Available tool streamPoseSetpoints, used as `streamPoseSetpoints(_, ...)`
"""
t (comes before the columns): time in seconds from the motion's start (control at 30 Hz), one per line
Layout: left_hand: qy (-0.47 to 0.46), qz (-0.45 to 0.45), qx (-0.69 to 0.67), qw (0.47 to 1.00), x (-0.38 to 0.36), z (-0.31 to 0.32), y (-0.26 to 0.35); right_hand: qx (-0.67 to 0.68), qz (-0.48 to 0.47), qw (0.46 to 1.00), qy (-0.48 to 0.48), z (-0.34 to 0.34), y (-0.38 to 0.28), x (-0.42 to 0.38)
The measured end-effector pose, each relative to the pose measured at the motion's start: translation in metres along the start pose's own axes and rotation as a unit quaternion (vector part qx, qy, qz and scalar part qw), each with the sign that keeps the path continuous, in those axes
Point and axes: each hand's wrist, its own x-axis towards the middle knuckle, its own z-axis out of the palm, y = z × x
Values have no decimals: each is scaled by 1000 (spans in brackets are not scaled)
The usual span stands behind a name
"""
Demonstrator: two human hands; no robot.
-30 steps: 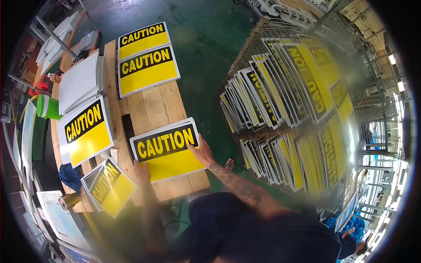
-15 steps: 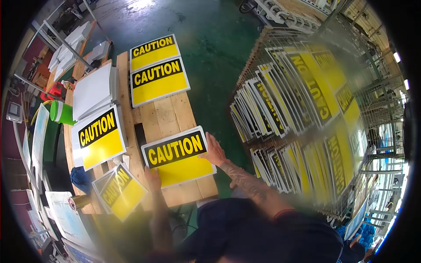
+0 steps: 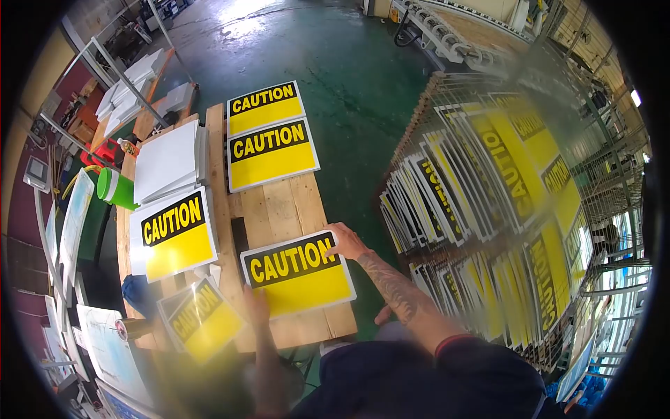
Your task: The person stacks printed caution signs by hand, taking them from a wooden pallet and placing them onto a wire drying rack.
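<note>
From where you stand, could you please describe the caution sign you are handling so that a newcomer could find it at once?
Start at the wooden pallet table left of the wire rack of signs. At its near end lies the CAUTION sign stack. Unlike the other yellow signs on the table, it has the left hand on its near-left corner and the right hand on its far-right corner.
</note>
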Motion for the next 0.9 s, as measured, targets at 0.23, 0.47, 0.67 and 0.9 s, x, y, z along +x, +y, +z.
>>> streamPoseSetpoints(0.23, -43, -28, 47, 998, 3, -5, 6, 12, 8, 1000, -17, -1, 0, -5)
streamPoseSetpoints(0.47, -15, 87, 87, 992, 54, 31, 18, 37, -47, 965, 256, -136, -93, -147)
streamPoseSetpoints(0.67, 104, 223, 55, 968, 83, 24, 77, -437, 240, 713, 493, -320, -96, -408)
streamPoseSetpoints(0.9, -68, 386, -238, 889, -14, 24, 301, -395, 261, 773, 422, -364, -110, -459)
